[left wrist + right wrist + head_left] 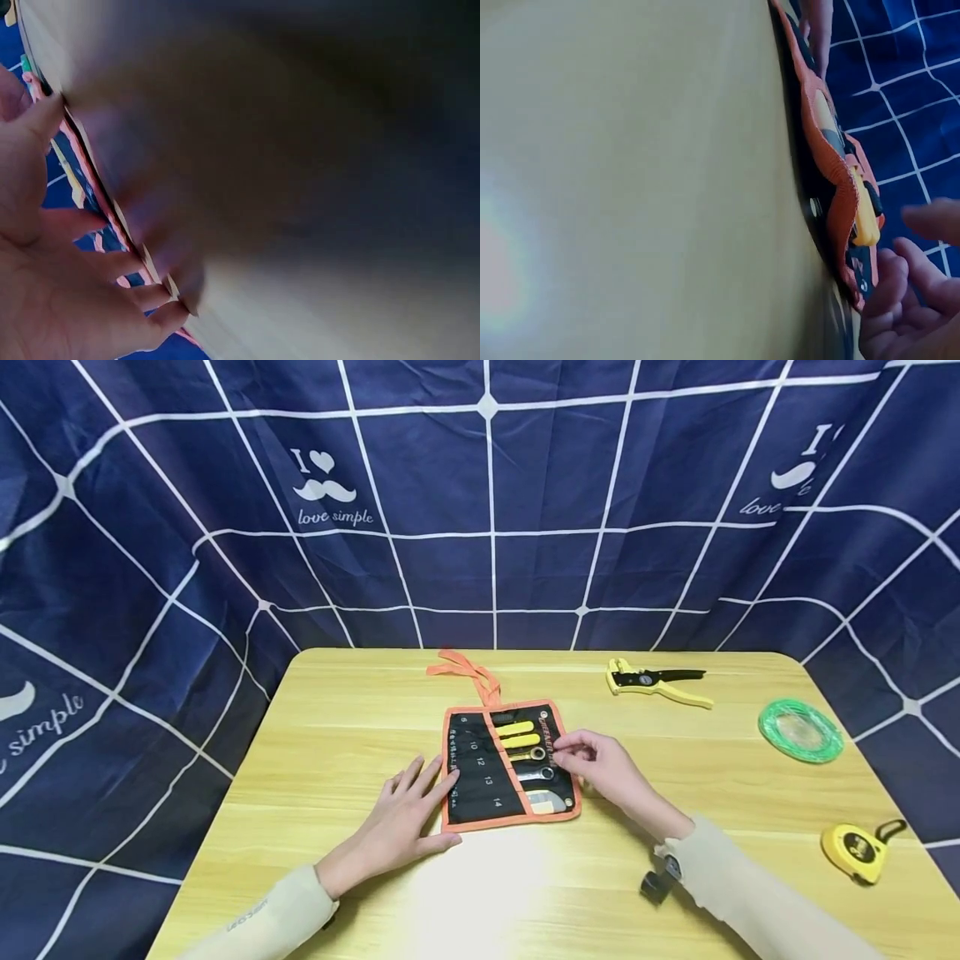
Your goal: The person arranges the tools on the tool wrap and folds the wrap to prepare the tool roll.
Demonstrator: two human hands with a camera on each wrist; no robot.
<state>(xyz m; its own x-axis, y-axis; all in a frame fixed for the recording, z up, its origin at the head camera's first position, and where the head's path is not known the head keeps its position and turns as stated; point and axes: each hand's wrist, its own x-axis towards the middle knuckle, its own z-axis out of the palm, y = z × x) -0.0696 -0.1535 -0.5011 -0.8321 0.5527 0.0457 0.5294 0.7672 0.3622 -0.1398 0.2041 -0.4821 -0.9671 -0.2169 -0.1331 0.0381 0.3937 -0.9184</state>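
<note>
A black tool roll with orange edging (480, 797) lies unrolled on the table, its orange ties (468, 668) trailing toward the back. Its pockets hold two yellow-handled tools (521, 741), a ratchet wrench (537, 753), another wrench (542, 773) and a grey-and-yellow tool (546, 802). With fingers spread, my left hand (397, 818) rests flat at the roll's left edge, fingertips on it. My right hand (603, 768) is at the right edge beside the wrench heads, fingers loosely bent. In the right wrist view, a gap shows between thumb and fingers (891, 281), with nothing held there.
A yellow-and-black wire stripper (648, 678) lies at the back right of the wooden table (337, 718). Further right are a green wrapped coil (772, 731) and a yellow tape measure (853, 852). A blue checked curtain (435, 468) stands behind and at both sides.
</note>
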